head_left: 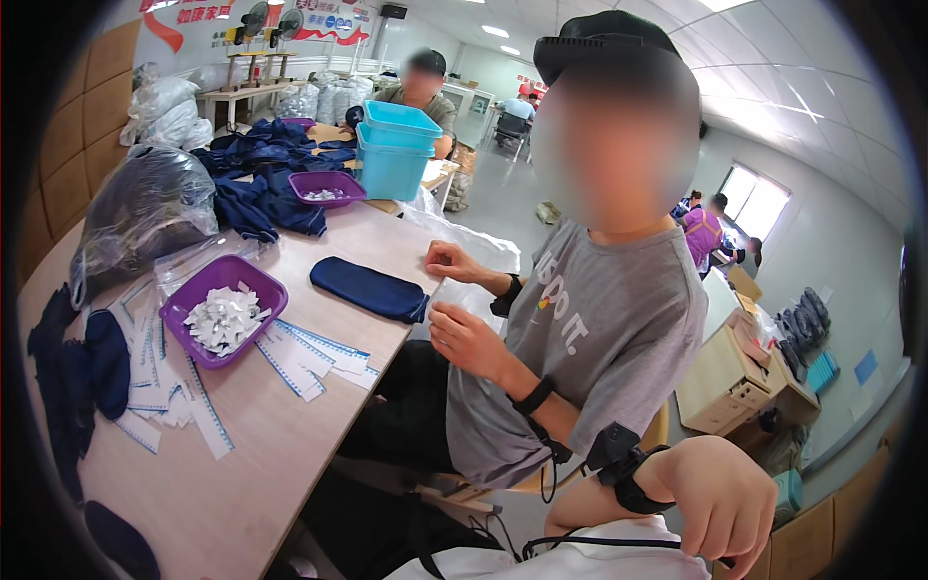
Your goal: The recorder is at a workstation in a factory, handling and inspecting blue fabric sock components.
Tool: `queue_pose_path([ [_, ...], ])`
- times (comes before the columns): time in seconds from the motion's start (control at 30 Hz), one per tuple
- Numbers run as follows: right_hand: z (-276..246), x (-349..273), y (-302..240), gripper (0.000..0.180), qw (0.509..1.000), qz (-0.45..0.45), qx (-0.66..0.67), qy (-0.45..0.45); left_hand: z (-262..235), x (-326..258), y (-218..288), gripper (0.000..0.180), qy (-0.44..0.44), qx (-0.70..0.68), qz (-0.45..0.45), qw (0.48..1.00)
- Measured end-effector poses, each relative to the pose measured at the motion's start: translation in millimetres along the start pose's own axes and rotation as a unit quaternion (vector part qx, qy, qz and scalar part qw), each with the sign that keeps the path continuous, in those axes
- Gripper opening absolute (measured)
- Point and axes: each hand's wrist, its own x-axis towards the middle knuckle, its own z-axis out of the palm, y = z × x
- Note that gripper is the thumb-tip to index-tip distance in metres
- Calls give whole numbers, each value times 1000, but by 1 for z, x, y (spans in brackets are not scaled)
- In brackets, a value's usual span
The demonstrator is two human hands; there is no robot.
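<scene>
My right hand (717,491) is at the lower right with a black band and device (626,464) on its wrist. Its fingers are curled down around a thin black cable (609,542) that runs left across my white clothing. My left hand is out of view. Beside me sits a person in a grey T-shirt (609,338), whose two hands are at the table edge. Close to those hands lies a long, rounded navy cloth piece (369,288). A purple basket (174,314) holds many small white pieces (227,320). White paper strips (201,411) with blue markings lie around it.
Navy garments (261,198), a second purple basket (343,182) and stacked blue bins (391,169) occupy the table's far end. A plastic-wrapped bundle (145,213) and navy cloth (63,387) sit at left. The table edge (333,449) runs diagonally; another person sits beyond the bins.
</scene>
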Motion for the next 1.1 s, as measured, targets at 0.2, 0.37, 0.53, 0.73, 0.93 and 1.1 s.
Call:
queue_pose_path([
  [0.2,-11,-12,15,13,995,74,-23,56,2,-1,5,27,8,-17,-28,999],
  [0.37,-15,-19,30,12,980,158,-44,116,2,-1,-4,27,-15,-69,25,997],
  [0.53,-10,-26,48,12,945,259,-68,186,7,4,1,27,-29,-89,22,995],
  [0.73,3,-46,83,11,886,368,-98,266,12,5,6,26,-27,-123,4,992],
  [0.93,34,-64,161,23,875,385,-232,180,8,5,-2,29,-46,28,42,998],
  [1.1,69,-48,197,25,886,392,-143,202,6,-4,-14,38,-91,-249,-147,953],
])
